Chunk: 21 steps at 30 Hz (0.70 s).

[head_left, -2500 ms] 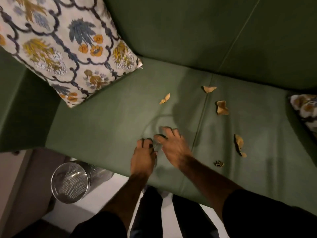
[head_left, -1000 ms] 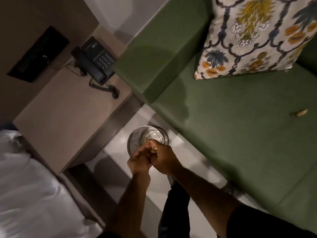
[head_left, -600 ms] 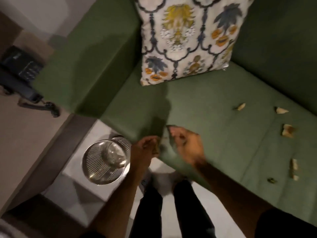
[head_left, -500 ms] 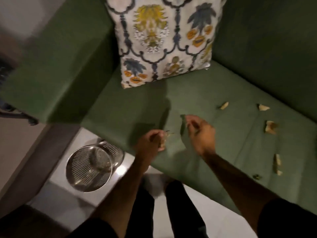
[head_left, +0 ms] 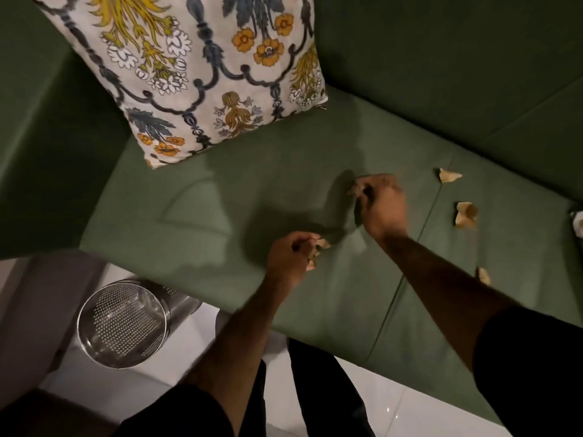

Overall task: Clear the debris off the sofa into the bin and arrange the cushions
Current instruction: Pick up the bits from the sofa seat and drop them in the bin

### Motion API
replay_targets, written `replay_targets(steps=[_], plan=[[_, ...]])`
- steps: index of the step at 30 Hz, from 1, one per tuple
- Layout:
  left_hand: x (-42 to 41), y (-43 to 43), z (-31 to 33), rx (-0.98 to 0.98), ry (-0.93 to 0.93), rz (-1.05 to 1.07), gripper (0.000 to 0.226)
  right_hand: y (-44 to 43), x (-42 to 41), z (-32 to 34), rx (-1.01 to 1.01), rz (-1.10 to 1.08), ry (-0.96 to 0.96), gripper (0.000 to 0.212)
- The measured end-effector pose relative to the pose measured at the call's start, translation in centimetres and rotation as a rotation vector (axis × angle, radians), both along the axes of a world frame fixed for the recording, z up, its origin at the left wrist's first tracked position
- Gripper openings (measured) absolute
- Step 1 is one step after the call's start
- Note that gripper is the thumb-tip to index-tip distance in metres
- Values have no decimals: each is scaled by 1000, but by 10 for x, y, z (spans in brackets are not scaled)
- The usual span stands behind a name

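Tan scraps of debris lie on the green sofa seat (head_left: pixel 195 216). My right hand (head_left: pixel 383 205) reaches over the seat's middle and pinches one scrap (head_left: pixel 355 188) at its fingertips. My left hand (head_left: pixel 290 258) hovers near the front edge, closed around a few tan scraps (head_left: pixel 318 247). More pieces rest to the right: one near the backrest (head_left: pixel 448 176), one larger (head_left: pixel 465 214), one lower (head_left: pixel 483 275). A floral cushion (head_left: pixel 202 67) leans in the sofa's left corner. The perforated metal bin (head_left: pixel 123 323) stands on the floor at lower left.
A second patterned cushion's edge (head_left: pixel 577 220) peeks in at the far right. White tiled floor (head_left: pixel 362 402) runs along the sofa front, where my legs stand. A brown furniture side (head_left: pixel 34 310) flanks the bin on the left.
After both hands were over the bin a second ago, the view swung back to the sofa. My right hand reached out to a scrap on the seat; my left followed, holding scraps.
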<state>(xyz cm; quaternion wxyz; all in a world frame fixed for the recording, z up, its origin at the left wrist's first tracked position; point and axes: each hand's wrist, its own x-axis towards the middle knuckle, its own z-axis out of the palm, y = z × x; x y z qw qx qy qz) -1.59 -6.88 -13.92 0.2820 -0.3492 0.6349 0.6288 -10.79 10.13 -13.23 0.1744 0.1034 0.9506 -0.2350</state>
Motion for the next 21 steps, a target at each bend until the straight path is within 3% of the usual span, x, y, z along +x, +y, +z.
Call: replay_targets(steps=[3,12,17,21], plan=[[7,-2,2,25,-34,59,17,-3,14,2,-13,15,21,22],[48,-38,5,45,-72,394,12,-91,112,19,-303,90,-105,12],[127,-117,18,-270,10,569,14,-189,177,25,-423,273,-256,17],[194,-196,26,-442,-115,742,22,-275,224,20,-469,364,-429,22]])
